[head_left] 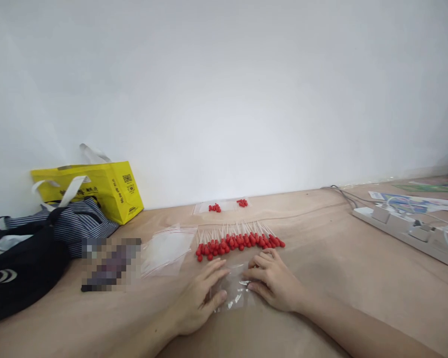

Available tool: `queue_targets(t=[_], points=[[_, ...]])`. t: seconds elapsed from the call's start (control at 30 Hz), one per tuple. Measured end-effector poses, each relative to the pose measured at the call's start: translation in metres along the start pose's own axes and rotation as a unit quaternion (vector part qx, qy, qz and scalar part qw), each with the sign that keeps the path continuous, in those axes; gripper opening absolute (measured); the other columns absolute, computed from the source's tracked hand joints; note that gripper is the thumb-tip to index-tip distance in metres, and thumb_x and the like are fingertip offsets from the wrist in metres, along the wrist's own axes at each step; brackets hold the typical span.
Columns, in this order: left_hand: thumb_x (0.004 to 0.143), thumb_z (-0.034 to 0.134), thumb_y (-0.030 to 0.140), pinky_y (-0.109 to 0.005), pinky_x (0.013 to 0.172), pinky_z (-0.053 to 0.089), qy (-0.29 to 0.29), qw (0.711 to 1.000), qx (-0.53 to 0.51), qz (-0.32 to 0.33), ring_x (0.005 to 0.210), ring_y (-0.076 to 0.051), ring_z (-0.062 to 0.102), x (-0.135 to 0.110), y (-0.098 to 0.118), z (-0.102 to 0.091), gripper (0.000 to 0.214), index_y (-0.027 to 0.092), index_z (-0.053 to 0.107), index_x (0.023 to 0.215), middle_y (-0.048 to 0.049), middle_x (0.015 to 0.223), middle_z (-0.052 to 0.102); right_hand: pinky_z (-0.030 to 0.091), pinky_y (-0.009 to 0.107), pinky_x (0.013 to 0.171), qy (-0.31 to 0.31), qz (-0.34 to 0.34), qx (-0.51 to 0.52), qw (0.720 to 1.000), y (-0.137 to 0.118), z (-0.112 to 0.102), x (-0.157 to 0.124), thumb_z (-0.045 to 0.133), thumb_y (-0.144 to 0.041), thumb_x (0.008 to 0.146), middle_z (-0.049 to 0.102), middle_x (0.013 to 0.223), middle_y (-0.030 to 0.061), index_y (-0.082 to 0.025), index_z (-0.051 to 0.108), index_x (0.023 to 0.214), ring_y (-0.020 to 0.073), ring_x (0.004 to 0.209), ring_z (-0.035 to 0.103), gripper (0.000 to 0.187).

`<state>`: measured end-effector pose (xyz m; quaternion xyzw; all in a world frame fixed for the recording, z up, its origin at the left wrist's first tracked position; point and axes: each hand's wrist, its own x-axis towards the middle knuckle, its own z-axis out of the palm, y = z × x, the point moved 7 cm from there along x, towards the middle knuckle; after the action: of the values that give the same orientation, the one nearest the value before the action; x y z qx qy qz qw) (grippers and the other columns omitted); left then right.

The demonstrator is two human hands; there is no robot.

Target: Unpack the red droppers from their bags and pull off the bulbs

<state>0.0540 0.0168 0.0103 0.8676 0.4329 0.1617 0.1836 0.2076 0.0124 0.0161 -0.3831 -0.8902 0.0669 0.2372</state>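
Left hand, grip wide, on the bag towards the near side of the worktop! Right hand touches it too, pinching or not, can't tell; sticks lie beyond!

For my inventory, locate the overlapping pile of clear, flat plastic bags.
In the head view, the pile of clear bags lies left of centre, beside the thin red-tipped sticks, beyond the left hand.
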Motion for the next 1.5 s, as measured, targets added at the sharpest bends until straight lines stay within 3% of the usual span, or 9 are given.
queue_targets(t=[0.2,0.33,0.5,0.67,0.83,1.03,1.17,1.37,1.5], points=[[0.084,0.036,0.047,-0.047,0.107,0.008,-0.139,0.99,0.021,0.002,0.131,-0.023,0.015,-0.006,0.009,0.016,0.049,0.036,0.027,0.131,0.0029,0.143,0.019,0.02,0.046,0.101,-0.091,-0.064,0.039,0.993,-0.008,0.012,-0.008,0.037,-0.046,0.086,0.029,0.139,0.0096,-0.026,0.029,0.133,0.0237,0.126,0.027,0.052],[0.085,0.035,0.044,-0.041,0.104,0.022,-0.028,0.999,-0.023,-0.035,0.124,-0.021,0.032,0.0,-0.006,0.008,0.039,0.031,0.048,0.119,-0.0014,0.135,0.039,0.009,0.052,0.102,-0.17,-0.051,0.053,0.983,-0.005,0.027,-0.013,0.034,-0.054,0.084,0.017,0.142,0.01,-0.029,0.016,0.136,0.0247,0.13,0.015,0.06],[0.071,0.054,0.032,-0.032,0.084,0.04,0.103,0.985,-0.069,-0.123,0.094,-0.02,0.052,0.004,-0.033,-0.008,0.024,0.02,0.056,0.091,-0.0063,0.099,0.059,0.009,0.054,0.101,-0.186,-0.076,0.083,0.976,-0.008,0.024,-0.012,0.043,-0.047,0.083,0.017,0.143,0.0063,-0.036,0.032,0.129,0.0248,0.129,0.018,0.048],[0.06,0.059,0.022,-0.021,0.057,0.038,-0.018,0.968,-0.135,-0.211,0.058,-0.01,0.046,0.0,-0.038,-0.001,0.036,0.019,0.046,0.094,0.0046,0.07,0.053,0.012,0.051,0.103,-0.178,-0.086,0.132,0.971,-0.01,0.018,-0.008,0.053,-0.046,0.076,0.029,0.139,0.0073,-0.033,0.037,0.127,0.023,0.126,0.029,0.055],[0.064,0.054,0.023,-0.02,0.054,0.032,-0.08,0.966,-0.091,-0.229,0.057,-0.01,0.043,-0.012,-0.027,0.003,0.009,0.019,0.051,0.072,0.0061,0.059,0.047,0.013,0.05,0.103,-0.16,-0.088,0.14,0.973,-0.011,0.016,-0.008,0.056,-0.044,0.074,0.033,0.137,0.0094,-0.028,0.038,0.128,0.0236,0.125,0.03,0.058],[0.068,0.048,0.038,-0.024,0.057,0.041,0.113,0.971,-0.143,-0.153,0.059,-0.013,0.05,-0.01,-0.031,-0.051,0.019,0.02,0.047,0.065,0.0034,0.06,0.051,0.018,0.049,0.102,-0.141,-0.069,0.122,0.98,-0.01,0.012,-0.008,0.057,-0.05,0.071,0.033,0.136,0.0139,-0.023,0.037,0.13,0.0255,0.125,0.031,0.068],[0.068,0.045,0.036,-0.026,0.055,0.046,0.372,0.866,-0.131,-0.308,0.053,-0.014,0.055,-0.031,-0.09,-0.107,0.017,0.02,0.041,0.071,0.0036,0.059,0.052,0.019,0.049,0.102,-0.146,-0.066,0.109,0.981,-0.011,0.013,-0.007,0.058,-0.051,0.07,0.033,0.135,0.0159,-0.02,0.038,0.129,0.0266,0.124,0.031,0.069],[0.06,0.052,0.024,-0.045,0.071,0.044,0.385,0.825,-0.033,-0.412,0.074,-0.03,0.059,-0.048,-0.139,-0.115,0.018,0.019,0.043,0.075,-0.0027,0.061,0.055,0.02,0.05,0.101,-0.143,-0.079,0.11,0.98,-0.012,0.012,-0.008,0.055,-0.052,0.072,0.036,0.134,0.016,-0.02,0.039,0.129,0.0269,0.123,0.033,0.067],[0.066,0.05,0.029,-0.056,0.085,0.03,0.418,0.82,0.129,-0.37,0.106,-0.039,0.042,-0.051,-0.114,-0.114,0.023,0.017,0.052,0.086,-0.0139,0.099,0.055,0.021,0.05,0.101,-0.135,-0.086,0.104,0.982,-0.013,0.011,-0.008,0.054,-0.052,0.073,0.037,0.133,0.0158,-0.02,0.039,0.129,0.0266,0.122,0.034,0.066]])
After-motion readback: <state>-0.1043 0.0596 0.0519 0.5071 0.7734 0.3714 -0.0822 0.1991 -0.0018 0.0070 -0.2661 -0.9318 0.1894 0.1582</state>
